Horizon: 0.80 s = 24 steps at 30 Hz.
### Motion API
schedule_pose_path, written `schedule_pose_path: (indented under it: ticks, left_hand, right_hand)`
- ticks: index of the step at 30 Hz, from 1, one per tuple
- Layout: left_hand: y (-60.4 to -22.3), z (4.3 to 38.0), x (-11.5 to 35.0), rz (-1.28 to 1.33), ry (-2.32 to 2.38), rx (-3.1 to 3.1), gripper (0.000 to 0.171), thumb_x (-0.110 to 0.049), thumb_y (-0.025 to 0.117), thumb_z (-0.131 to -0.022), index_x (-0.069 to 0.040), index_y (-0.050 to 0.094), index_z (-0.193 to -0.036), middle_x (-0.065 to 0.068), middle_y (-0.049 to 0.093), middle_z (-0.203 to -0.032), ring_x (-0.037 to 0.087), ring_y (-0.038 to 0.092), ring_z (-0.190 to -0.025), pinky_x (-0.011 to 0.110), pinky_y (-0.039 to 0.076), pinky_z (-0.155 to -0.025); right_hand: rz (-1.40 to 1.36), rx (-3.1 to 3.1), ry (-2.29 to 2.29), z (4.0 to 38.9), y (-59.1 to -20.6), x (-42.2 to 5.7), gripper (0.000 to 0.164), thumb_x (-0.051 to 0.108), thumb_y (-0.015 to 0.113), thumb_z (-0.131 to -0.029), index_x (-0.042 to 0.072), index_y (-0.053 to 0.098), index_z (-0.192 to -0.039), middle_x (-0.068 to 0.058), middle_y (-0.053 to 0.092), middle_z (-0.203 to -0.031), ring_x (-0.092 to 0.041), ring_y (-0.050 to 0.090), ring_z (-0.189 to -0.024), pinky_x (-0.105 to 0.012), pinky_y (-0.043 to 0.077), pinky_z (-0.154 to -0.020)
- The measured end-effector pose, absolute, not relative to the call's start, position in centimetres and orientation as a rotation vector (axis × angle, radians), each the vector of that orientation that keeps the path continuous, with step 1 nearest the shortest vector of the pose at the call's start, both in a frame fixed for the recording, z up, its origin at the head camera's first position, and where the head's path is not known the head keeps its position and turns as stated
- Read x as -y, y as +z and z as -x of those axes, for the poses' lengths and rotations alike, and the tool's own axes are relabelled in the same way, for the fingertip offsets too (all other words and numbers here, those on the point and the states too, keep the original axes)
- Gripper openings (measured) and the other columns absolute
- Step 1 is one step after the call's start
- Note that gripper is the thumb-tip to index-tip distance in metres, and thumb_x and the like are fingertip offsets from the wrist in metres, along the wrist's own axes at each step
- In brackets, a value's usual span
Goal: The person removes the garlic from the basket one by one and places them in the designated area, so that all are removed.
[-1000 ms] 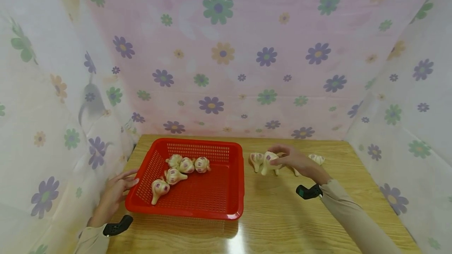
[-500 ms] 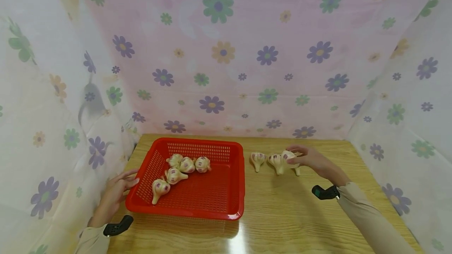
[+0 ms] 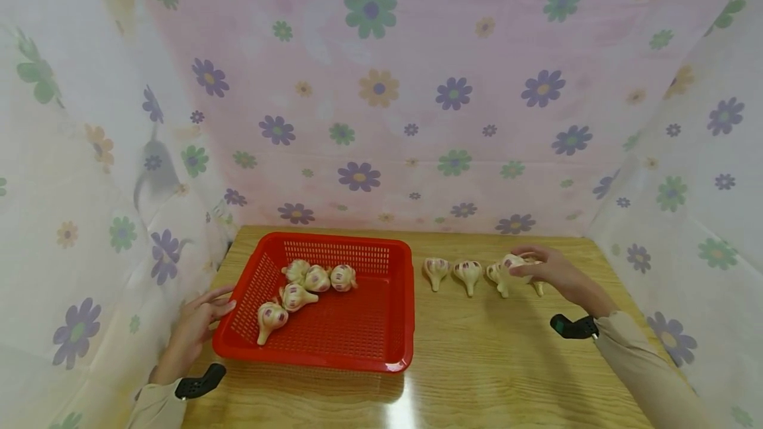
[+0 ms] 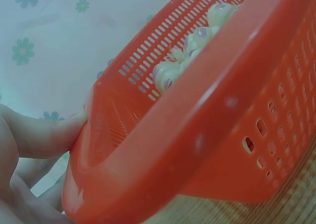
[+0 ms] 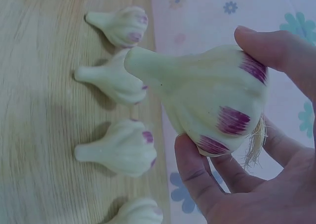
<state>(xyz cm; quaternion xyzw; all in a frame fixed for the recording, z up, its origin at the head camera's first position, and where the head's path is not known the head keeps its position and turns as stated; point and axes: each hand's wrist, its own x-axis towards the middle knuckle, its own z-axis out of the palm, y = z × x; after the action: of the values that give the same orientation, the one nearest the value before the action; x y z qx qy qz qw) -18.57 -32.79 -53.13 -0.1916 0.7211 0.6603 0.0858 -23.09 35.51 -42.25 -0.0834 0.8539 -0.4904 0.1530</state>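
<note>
My right hand [image 3: 557,271] grips a garlic bulb [image 5: 212,100] between thumb and fingers, its stem pointing left in the right wrist view and its root tuft toward the palm. The bulb is raised over a row of garlic bulbs [image 3: 468,273] on the table, hiding part of those at the right end. My left hand [image 3: 193,323] holds the left rim of a red plastic basket [image 4: 192,105], thumb on the rim and fingers below it in the left wrist view. Inside the basket, several garlic bulbs [image 3: 294,297] lie clustered toward its left and back.
The wooden table [image 3: 471,369] extends in front of the row and the basket. Flowered cloth [image 3: 411,85] hangs behind the table and along both sides. A black wrist device [image 3: 573,327] sits at my right sleeve, and another device [image 3: 201,381] at my left.
My right hand has moved rightward along the row with the garlic bulb held up, uncovering the bulbs on the left. The left hand and basket have stayed in place.
</note>
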Motion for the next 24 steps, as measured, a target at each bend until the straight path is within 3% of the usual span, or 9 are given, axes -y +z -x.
schedule_pose_path:
  ticks: [7,10,16,19,24]
  left_hand:
    - [-52.7,18.3,32.7,0.533,1.984,-2.136,0.056,-0.027,0.067,-0.086,-0.019,0.049,-0.138,0.001,0.057,-0.115,0.019,0.06,-0.096,0.038,0.053,-0.08]
    - [-52.2,18.1,32.4,0.56,1.992,-2.131,0.052,-0.027,0.067,-0.087,-0.021,0.05,-0.136,-0.003,0.058,-0.111,0.016,0.061,-0.094,0.036,0.053,-0.08]
    - [-49.6,17.1,31.2,0.517,1.972,-2.176,0.057,-0.025,0.065,-0.088,-0.01,0.046,-0.139,0.0,0.061,-0.108,0.016,0.062,-0.091,0.038,0.053,-0.079]
    - [-49.4,17.0,31.0,0.517,1.968,-2.174,0.058,-0.025,0.065,-0.088,-0.009,0.045,-0.14,0.001,0.061,-0.109,0.016,0.062,-0.091,0.037,0.053,-0.079]
    - [-51.2,17.7,31.9,0.516,2.028,-2.112,0.056,-0.027,0.069,-0.086,-0.014,0.049,-0.137,-0.005,0.061,-0.108,0.014,0.064,-0.091,0.035,0.054,-0.078]
  right_hand:
    - [0.227,-2.48,-1.385,23.2,-41.8,-37.1,0.062,0.024,0.064,-0.091,-0.005,0.035,-0.139,-0.029,0.035,-0.139,-0.013,0.058,-0.098,-0.041,0.049,-0.08]
    - [0.225,-2.485,-1.392,23.2,-41.7,-37.7,0.062,0.022,0.063,-0.092,-0.006,0.035,-0.139,-0.031,0.035,-0.138,-0.008,0.058,-0.096,-0.041,0.049,-0.079]
    - [0.218,-2.508,-1.368,23.5,-42.0,-39.1,0.06,0.021,0.061,-0.093,-0.008,0.034,-0.139,-0.031,0.04,-0.135,0.001,0.054,-0.094,-0.038,0.05,-0.078]
    - [0.188,-2.513,-1.361,23.6,-42.1,-39.8,0.062,0.022,0.061,-0.093,-0.008,0.033,-0.139,-0.032,0.038,-0.136,0.001,0.053,-0.095,-0.04,0.05,-0.079]
    - [0.144,-2.537,-1.313,23.8,-42.6,-40.9,0.064,0.025,0.061,-0.093,-0.009,0.033,-0.139,-0.034,0.035,-0.136,-0.012,0.055,-0.097,-0.039,0.05,-0.078]
